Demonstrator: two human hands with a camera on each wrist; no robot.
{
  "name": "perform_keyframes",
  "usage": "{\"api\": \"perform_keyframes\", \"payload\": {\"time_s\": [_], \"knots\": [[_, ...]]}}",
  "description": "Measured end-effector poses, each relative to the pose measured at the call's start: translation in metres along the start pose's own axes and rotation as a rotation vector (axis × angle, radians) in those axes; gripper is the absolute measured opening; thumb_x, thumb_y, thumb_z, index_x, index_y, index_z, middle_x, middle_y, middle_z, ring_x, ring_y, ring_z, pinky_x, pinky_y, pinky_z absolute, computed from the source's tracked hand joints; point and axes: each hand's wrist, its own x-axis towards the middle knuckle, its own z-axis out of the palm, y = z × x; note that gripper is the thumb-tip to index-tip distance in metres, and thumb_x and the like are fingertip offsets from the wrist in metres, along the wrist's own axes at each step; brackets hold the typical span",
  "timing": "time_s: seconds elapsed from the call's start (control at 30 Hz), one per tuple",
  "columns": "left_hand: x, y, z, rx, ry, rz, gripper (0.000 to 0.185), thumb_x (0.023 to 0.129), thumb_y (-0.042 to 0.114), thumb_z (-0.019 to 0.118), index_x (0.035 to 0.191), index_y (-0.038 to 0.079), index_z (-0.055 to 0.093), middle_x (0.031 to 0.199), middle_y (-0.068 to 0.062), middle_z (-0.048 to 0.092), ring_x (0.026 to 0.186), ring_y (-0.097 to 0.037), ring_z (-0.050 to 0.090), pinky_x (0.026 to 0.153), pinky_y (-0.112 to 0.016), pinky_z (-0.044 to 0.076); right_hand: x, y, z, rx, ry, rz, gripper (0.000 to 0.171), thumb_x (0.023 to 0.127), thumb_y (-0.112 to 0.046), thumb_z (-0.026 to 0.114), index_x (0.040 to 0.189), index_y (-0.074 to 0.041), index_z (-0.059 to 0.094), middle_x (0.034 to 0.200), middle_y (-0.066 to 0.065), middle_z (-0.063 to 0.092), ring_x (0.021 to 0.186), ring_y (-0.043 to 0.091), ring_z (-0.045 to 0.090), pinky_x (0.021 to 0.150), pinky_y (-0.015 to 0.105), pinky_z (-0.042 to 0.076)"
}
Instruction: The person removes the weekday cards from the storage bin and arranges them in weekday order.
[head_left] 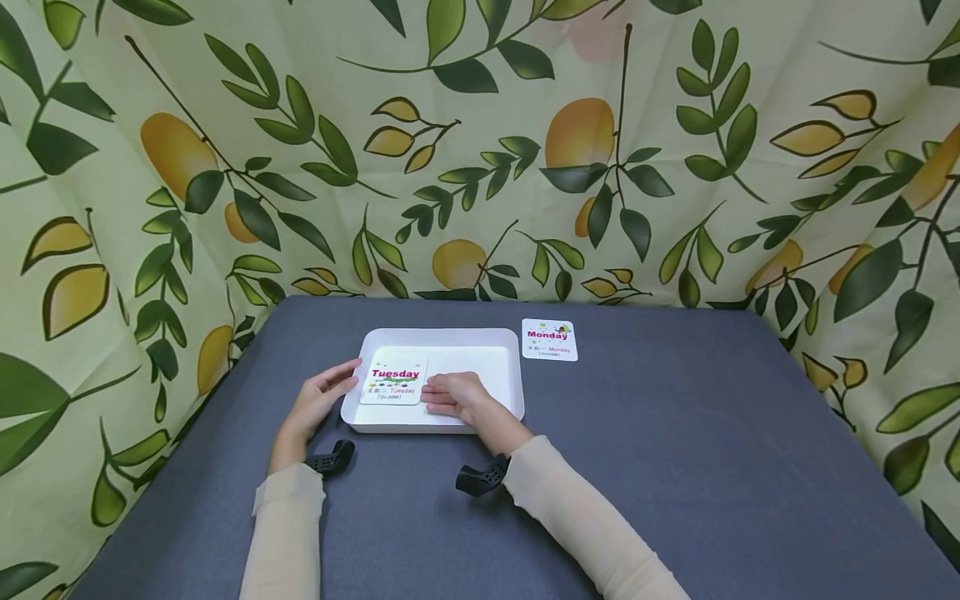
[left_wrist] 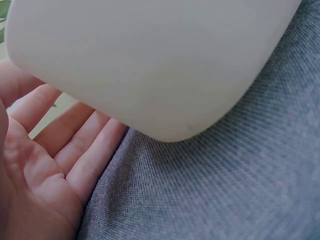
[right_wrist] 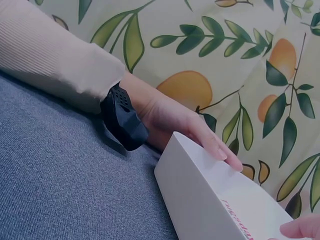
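A shallow white tray [head_left: 504, 367] lies in front of me in the head view, and a square Tuesday card [head_left: 393, 392] rests in its left half. My left hand [head_left: 313, 410] is at the tray's left side with its fingertips at the rim. In the left wrist view its fingers [left_wrist: 85, 142] reach past the tray's rounded corner, where the tips are hidden. My right hand [head_left: 463, 397] reaches in over the tray's front edge, straight fingers at the card's right edge. In the right wrist view, its fingertips [right_wrist: 300, 227] show beside the tray's inside.
A Monday card [head_left: 550, 340] lies on the dark blue tabletop [head_left: 675, 433], right of the tray. A leaf-and-fruit patterned curtain [head_left: 480, 192] hangs behind the table and along its sides. Each wrist wears a black device, such as the left wristband [right_wrist: 123, 119].
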Motion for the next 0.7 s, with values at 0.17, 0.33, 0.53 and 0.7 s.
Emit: {"api": "perform_keyframes", "payload": {"time_s": [0.17, 0.33, 0.53, 0.7], "knots": [[0.0, -0.001, -0.001, 0.001, 0.008, 0.004, 0.056, 0.096, 0.033, 0.058, 0.145, 0.008, 0.043, 0.152, -0.016, 0.042, 0.098, 0.024, 0.044, 0.084, -0.001, 0.036, -0.001, 0.0, 0.002, 0.004, 0.008, -0.007, 0.037, 0.092, -0.013, 0.061, 0.126, 0.002, 0.059, 0.118, 0.018, 0.07, 0.095, 0.02, 0.074, 0.074, 0.026, 0.058], [0.001, -0.002, -0.001, -0.003, 0.001, 0.029, 0.056, 0.096, 0.032, 0.058, 0.144, 0.007, 0.044, 0.151, -0.018, 0.042, 0.099, 0.024, 0.045, 0.085, -0.001, 0.037, 0.0, 0.0, 0.003, 0.019, 0.032, -0.038, 0.032, 0.089, -0.008, 0.064, 0.12, 0.002, 0.063, 0.104, 0.016, 0.075, 0.076, 0.011, 0.072, 0.063, 0.02, 0.056], [0.0, -0.002, 0.0, -0.016, 0.006, 0.035, 0.054, 0.096, 0.031, 0.058, 0.143, 0.006, 0.046, 0.15, -0.019, 0.043, 0.099, 0.023, 0.046, 0.085, -0.001, 0.037, 0.006, 0.002, 0.009, 0.118, 0.044, -0.058, 0.03, 0.086, -0.001, 0.066, 0.116, 0.005, 0.064, 0.071, 0.002, 0.069, 0.063, 0.006, 0.066, 0.057, 0.016, 0.054], [0.001, -0.002, -0.001, -0.003, 0.004, 0.033, 0.055, 0.096, 0.032, 0.058, 0.143, 0.006, 0.045, 0.15, -0.019, 0.042, 0.099, 0.023, 0.046, 0.085, -0.002, 0.037, 0.009, 0.003, 0.018, 0.124, 0.088, -0.07, 0.028, 0.082, 0.0, 0.071, 0.109, 0.005, 0.066, 0.067, 0.0, 0.064, 0.059, 0.005, 0.062, 0.055, 0.015, 0.052]]}}
